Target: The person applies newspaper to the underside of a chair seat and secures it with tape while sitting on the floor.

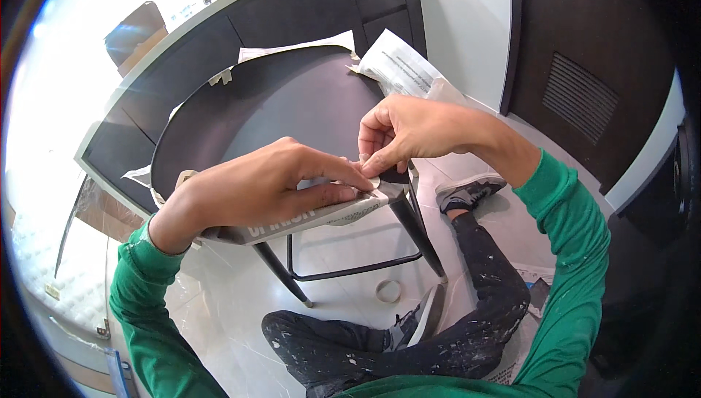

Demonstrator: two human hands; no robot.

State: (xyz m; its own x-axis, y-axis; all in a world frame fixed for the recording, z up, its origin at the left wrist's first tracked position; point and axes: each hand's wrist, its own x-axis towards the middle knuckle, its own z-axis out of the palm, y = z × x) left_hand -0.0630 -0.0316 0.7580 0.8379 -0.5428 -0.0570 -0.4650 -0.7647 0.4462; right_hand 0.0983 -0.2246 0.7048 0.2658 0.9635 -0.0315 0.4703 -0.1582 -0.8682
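In front of me stands a stool or chair with a dark, rounded panel (292, 109) and black metal legs (281, 275). Printed paper (292, 224) wraps its near edge, fixed with bits of pale tape. My left hand (274, 182) lies over that edge, thumb and fingers closed on the paper near the right corner. At the same corner, the thumb and forefinger of my right hand (398, 135) pinch together on a small strip of pale tape (374, 182). The fingertips of both hands nearly meet there, hiding part of the strip.
More printed paper (398, 62) hangs off the panel's far right edge. A tape roll (388, 291) lies on the tiled floor between the chair and my paint-spotted legs (467, 310). Dark cabinets (292, 14) stand behind; a cardboard box (137, 36) sits on the counter. A louvred door (577, 95) is at right.
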